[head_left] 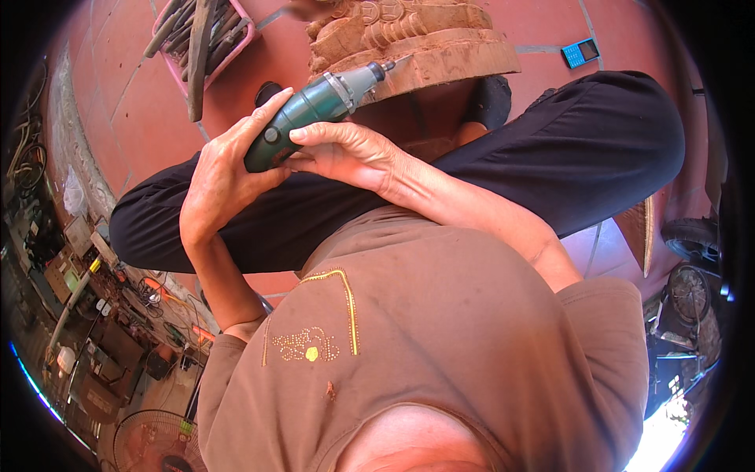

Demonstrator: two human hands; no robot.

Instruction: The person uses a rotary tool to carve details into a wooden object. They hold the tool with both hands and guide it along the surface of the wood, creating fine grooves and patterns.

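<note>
A dark green rotary tool [307, 108] with a grey nose rests between my two hands, above my crossed legs. My left hand [224, 169] wraps round its rear end and far side. The thumb of my right hand [350, 153] presses on the tool's body near a round cap, with the other fingers partly hidden beneath it. A thin pointed bit [401, 60] sticks out of the nose toward the upper right. It appears in front of the carved wooden piece [440, 67], which stands on the floor just ahead; I cannot tell whether they touch.
A pink basket [245, 39] full of chisel-like tools sits at the far left, a long wooden piece across it. A blue keypad phone [580, 53] lies on the red tiles [550, 90] at the right. Cluttered tools, cables and a fan [153, 440] line the left side; a wheel [692, 236] stands right.
</note>
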